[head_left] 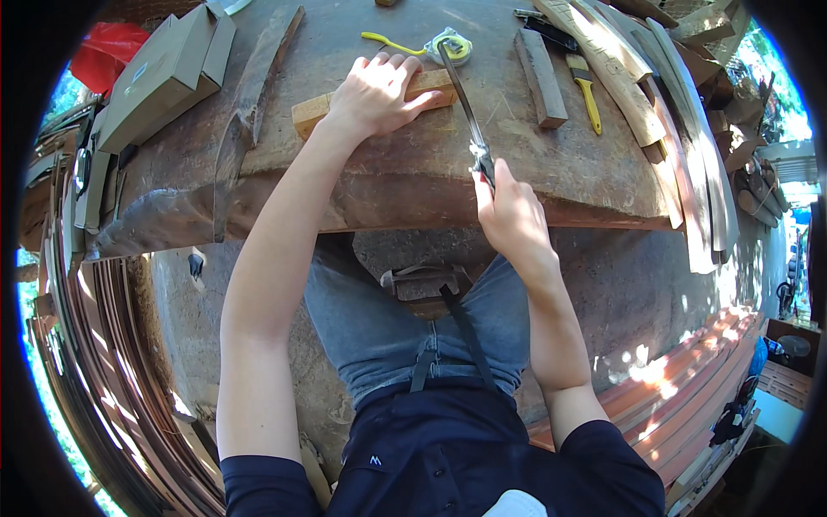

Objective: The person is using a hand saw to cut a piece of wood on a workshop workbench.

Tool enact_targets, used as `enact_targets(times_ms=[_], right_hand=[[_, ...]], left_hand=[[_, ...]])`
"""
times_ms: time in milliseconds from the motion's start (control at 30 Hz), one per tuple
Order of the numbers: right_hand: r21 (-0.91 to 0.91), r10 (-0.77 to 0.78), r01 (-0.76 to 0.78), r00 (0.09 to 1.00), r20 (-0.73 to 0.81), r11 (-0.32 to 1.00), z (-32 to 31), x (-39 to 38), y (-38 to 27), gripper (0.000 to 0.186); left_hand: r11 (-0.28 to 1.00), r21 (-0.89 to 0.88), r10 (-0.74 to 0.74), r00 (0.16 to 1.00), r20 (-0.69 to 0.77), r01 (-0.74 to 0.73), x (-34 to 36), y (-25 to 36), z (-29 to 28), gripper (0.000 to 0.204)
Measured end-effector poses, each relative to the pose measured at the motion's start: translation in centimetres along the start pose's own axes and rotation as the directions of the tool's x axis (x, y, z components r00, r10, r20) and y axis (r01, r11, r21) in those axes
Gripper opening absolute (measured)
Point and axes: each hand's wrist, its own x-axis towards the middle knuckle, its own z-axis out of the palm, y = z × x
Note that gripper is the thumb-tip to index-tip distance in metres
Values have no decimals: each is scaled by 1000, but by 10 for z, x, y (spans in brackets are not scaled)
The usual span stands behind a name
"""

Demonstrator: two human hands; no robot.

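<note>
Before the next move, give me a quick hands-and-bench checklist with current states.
1. Left hand on the wooden block: ok, resting across it.
2. Right hand holding the long-bladed tool: ok.
3. Left thumb off the blade: ok, a narrow gap shows.
4. Block clamped: not ok, no clamp visible.
5. Blade clear of the round yellow item: cannot tell, they overlap in view.
6. Brush away from both hands: ok, off to the right.

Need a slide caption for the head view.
Left hand rests on a wooden block; right hand grips a long, thin metal tool; a yellow-handled paintbrush lies to the right.
</note>
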Motion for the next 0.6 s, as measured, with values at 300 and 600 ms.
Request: enact_targets(times_ms=[300, 600], right_hand=[[-10, 24, -24, 1000, 12, 1000, 9, -4, -11, 29], [96, -7, 8, 1000, -4, 995, 12, 9, -17, 28]], left_hand=[[999, 35, -3, 999, -32, 4, -4, -2, 1, 64], [999, -3, -44, 998, 42, 44, -2, -2, 3, 66]])
